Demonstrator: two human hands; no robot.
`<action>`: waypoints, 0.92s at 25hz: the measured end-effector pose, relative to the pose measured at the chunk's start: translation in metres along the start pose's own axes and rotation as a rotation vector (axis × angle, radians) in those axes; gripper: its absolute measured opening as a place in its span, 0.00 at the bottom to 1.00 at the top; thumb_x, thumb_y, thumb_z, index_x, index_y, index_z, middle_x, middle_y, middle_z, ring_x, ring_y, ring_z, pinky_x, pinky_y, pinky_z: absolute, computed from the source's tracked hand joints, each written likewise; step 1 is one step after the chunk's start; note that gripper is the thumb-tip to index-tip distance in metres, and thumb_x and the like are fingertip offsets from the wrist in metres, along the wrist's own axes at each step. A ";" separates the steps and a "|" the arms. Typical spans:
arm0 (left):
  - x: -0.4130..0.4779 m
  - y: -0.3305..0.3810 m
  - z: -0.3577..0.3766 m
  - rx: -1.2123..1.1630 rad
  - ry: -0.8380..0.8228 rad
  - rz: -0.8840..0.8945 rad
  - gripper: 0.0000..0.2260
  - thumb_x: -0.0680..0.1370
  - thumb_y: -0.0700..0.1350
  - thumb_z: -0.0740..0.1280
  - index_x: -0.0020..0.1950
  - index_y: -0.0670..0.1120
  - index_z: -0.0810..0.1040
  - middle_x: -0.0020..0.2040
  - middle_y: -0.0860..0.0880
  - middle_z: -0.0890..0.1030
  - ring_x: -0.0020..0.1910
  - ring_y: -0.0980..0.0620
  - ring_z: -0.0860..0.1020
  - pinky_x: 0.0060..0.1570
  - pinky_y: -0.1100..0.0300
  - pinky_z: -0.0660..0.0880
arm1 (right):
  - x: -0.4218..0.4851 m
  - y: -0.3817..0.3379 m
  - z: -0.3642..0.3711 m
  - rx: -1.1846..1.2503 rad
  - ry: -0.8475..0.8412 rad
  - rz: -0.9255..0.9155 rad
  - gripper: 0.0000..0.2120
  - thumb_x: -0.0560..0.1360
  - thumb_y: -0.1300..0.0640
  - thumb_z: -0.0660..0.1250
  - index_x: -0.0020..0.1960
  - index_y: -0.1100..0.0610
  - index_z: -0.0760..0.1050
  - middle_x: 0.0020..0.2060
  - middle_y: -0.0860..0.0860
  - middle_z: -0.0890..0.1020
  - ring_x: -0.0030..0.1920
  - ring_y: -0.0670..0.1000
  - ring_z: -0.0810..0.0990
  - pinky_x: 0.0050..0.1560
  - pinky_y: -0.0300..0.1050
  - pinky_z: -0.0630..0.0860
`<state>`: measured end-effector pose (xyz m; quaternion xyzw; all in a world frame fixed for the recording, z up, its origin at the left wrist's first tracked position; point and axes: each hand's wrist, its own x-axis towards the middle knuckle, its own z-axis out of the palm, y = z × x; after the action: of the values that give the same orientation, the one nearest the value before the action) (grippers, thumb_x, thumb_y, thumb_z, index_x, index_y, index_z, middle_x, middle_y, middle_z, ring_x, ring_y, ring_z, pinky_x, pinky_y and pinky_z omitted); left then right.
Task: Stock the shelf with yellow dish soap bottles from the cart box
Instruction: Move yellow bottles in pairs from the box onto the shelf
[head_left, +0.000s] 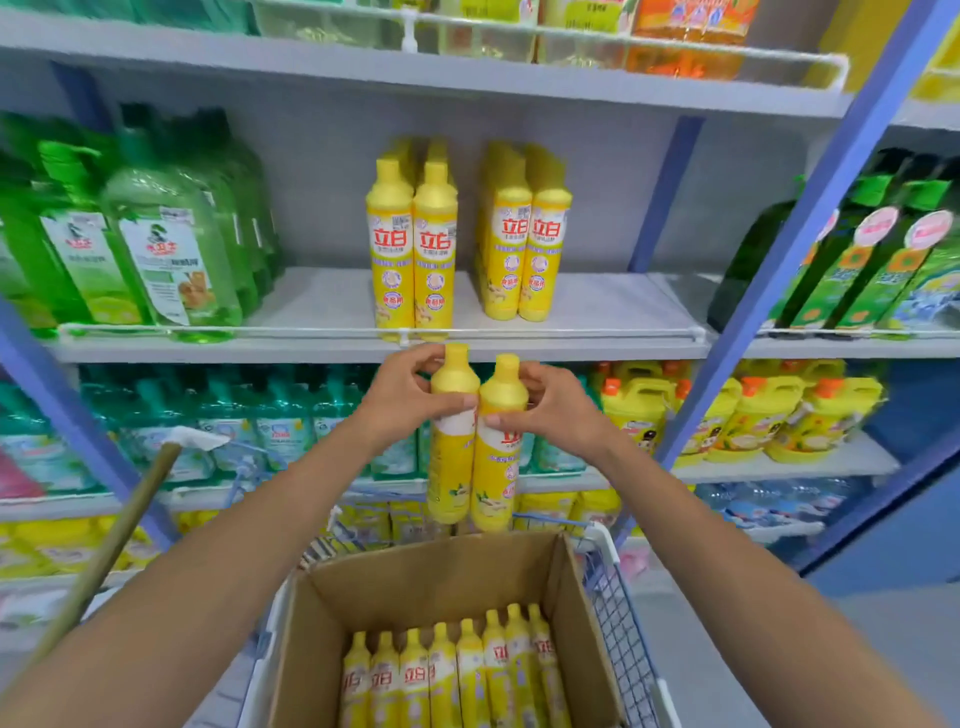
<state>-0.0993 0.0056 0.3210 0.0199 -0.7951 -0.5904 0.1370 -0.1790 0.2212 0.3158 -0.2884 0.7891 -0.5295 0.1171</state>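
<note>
Head view: both hands (400, 400) (553, 410) around two upright bottles (475, 457) (touching), below shelf (571, 345).

One head-worn view — close, facing forward at the shelf (332, 299), tilted down over the cart box (415, 577).

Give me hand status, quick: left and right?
Left hand: closed around the left yellow bottle, near its neck.
Right hand: closed around the right yellow bottle, near its neck.
</note>
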 end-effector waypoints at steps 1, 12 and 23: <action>0.010 0.009 0.001 0.007 0.019 0.015 0.26 0.65 0.42 0.83 0.60 0.47 0.79 0.50 0.49 0.82 0.41 0.57 0.81 0.41 0.60 0.82 | 0.008 -0.006 -0.012 0.011 0.000 -0.016 0.29 0.64 0.58 0.84 0.62 0.57 0.79 0.56 0.51 0.86 0.56 0.51 0.86 0.58 0.55 0.82; 0.146 0.129 0.029 0.053 0.183 0.295 0.20 0.67 0.36 0.81 0.56 0.38 0.81 0.43 0.53 0.81 0.38 0.66 0.77 0.37 0.71 0.72 | 0.115 -0.080 -0.149 0.067 0.027 -0.248 0.24 0.68 0.63 0.81 0.62 0.60 0.79 0.53 0.53 0.87 0.54 0.50 0.86 0.57 0.47 0.82; 0.201 0.140 0.032 0.097 0.294 0.300 0.21 0.65 0.41 0.83 0.56 0.43 0.81 0.47 0.46 0.85 0.41 0.57 0.80 0.40 0.65 0.76 | 0.158 -0.088 -0.166 -0.010 0.125 -0.330 0.22 0.68 0.59 0.81 0.60 0.59 0.81 0.52 0.55 0.86 0.50 0.45 0.82 0.53 0.42 0.82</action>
<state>-0.2819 0.0391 0.4840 -0.0060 -0.7880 -0.5154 0.3367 -0.3587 0.2335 0.4823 -0.3813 0.7394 -0.5544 -0.0224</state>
